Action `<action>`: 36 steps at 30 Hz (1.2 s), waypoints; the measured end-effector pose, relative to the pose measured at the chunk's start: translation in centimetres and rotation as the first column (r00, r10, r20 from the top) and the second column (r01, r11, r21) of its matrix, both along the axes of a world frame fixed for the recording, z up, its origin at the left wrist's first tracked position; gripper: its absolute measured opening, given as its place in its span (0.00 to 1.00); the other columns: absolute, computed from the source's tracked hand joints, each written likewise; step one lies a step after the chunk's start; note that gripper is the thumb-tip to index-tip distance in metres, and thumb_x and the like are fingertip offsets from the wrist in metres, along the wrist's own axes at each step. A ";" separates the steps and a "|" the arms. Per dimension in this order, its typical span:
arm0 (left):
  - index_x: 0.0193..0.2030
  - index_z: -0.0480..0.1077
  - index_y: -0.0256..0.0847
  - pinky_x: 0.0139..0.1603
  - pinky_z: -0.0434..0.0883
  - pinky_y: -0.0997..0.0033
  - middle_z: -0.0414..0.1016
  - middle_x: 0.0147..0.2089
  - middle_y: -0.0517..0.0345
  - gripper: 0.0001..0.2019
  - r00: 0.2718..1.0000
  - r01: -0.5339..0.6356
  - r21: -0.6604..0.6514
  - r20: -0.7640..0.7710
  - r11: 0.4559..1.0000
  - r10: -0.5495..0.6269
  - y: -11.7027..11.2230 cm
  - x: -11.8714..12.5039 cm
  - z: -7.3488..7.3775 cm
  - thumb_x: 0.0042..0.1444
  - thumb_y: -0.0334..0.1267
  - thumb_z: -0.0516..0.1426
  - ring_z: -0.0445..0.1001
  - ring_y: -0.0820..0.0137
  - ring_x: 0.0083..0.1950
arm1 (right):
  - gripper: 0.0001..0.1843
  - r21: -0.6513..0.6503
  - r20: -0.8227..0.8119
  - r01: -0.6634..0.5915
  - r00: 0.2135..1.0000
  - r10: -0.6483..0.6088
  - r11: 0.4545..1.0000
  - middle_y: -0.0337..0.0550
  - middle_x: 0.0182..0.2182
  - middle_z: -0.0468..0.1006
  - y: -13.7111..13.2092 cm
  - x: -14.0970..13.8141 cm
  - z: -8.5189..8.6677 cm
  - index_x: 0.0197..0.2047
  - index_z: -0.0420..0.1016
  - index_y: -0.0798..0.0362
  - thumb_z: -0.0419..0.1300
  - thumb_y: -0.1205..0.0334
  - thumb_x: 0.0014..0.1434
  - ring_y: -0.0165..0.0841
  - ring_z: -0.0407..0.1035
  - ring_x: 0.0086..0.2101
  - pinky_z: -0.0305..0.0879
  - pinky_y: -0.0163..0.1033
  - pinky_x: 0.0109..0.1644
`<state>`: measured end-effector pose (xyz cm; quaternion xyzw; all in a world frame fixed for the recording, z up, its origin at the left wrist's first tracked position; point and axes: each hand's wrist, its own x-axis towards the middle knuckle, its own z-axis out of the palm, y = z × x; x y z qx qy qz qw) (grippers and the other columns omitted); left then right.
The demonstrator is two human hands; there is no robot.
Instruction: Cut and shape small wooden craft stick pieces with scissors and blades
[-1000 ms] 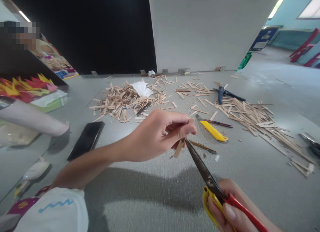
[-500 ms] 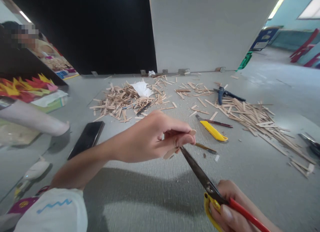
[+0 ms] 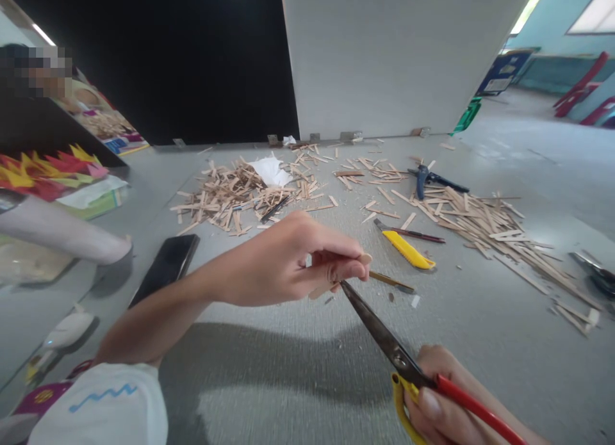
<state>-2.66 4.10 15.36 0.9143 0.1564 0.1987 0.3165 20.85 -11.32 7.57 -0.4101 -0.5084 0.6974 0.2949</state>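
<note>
My left hand [image 3: 293, 262] is closed in a pinch on a small wooden stick [image 3: 323, 289], held above the grey floor in the middle of the view. My right hand [image 3: 449, 410], at the bottom right, grips scissors [image 3: 384, 339] with one yellow and one red handle. The dark blades point up and left, and their tip meets the stick just under my left fingers.
Heaps of cut wooden sticks lie at centre left [image 3: 230, 195] and at right [image 3: 485, 224]. A yellow utility knife [image 3: 408, 250], a pencil [image 3: 416, 235], a blue glue gun [image 3: 425, 178] and a black phone [image 3: 166, 266] lie around. Another person's arm [image 3: 57, 230] rests at left.
My left hand has turned the stick from hanging downward to lying nearly flat under my fingers. The scissors tip has shifted slightly left and stays at the stick.
</note>
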 end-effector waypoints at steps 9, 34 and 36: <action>0.37 0.79 0.41 0.32 0.71 0.77 0.80 0.27 0.62 0.15 0.999 -0.034 -0.042 0.003 0.999 0.034 0.6 0.3 -0.5 0.76 0.39 0.57 0.78 0.75 0.25 | 0.32 -0.119 -0.173 0.013 0.984 -0.033 0.993 0.29 0.19 0.59 -1.2 1.7 -3.0 0.29 0.60 0.47 0.55 0.32 0.74 0.24 0.53 0.19 0.46 0.33 0.22; 0.36 0.71 0.37 0.25 0.76 0.78 0.83 0.33 0.54 0.10 0.885 -0.170 -0.645 0.233 0.745 0.404 0.9 0.9 -0.7 0.68 0.35 0.66 0.79 0.73 0.29 | 0.36 -0.085 -0.120 0.143 0.981 -0.152 0.986 0.29 0.23 0.62 -1.4 1.0 -2.8 0.35 0.64 0.49 0.60 0.21 0.63 0.23 0.52 0.21 0.55 0.30 0.25; 0.35 0.69 0.38 0.26 0.76 0.78 0.84 0.34 0.54 0.12 0.927 -0.086 -0.717 0.196 0.692 0.319 0.6 0.9 -0.7 0.69 0.34 0.65 0.79 0.74 0.29 | 0.36 -0.085 -0.111 0.190 0.974 -0.198 0.978 0.28 0.22 0.63 -1.6 1.3 -3.4 0.36 0.65 0.49 0.58 0.21 0.64 0.23 0.51 0.20 0.59 0.31 0.27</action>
